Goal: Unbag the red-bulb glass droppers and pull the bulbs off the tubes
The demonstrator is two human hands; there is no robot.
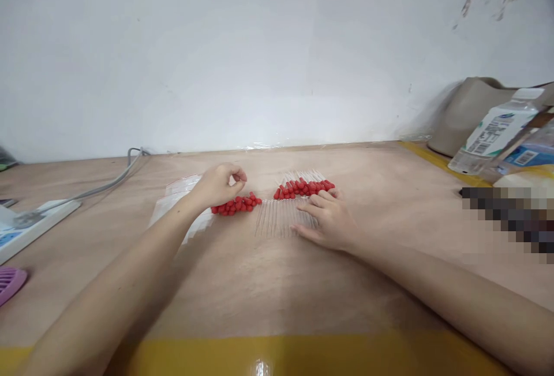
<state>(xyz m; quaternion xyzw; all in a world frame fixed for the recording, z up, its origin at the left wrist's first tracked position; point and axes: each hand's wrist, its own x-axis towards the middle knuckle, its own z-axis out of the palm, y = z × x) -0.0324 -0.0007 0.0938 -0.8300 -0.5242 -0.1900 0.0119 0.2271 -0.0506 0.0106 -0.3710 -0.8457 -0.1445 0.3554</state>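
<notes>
My left hand [223,184] is raised above a pile of small red rubber bulbs [236,206]. Its thumb and index finger curl into a ring; anything pinched between them is too small to make out. My right hand [326,220] reaches over a row of thin clear tubes [274,218] lying side by side, its thumb and fingers apart and touching the right end of the row. Just behind that row lies a group of red-capped tubes [303,188], their pale stems pointing to the back. Flat clear plastic bags [173,200] lie beside my left wrist, partly hidden by it.
At the right stand a labelled plastic bottle [497,131] and a grey-beige container [454,113]. A power strip [56,214] with a grey cable [108,183] lies at the left, near a purple plastic piece [11,284]. Yellow tape [277,356] edges the table's front.
</notes>
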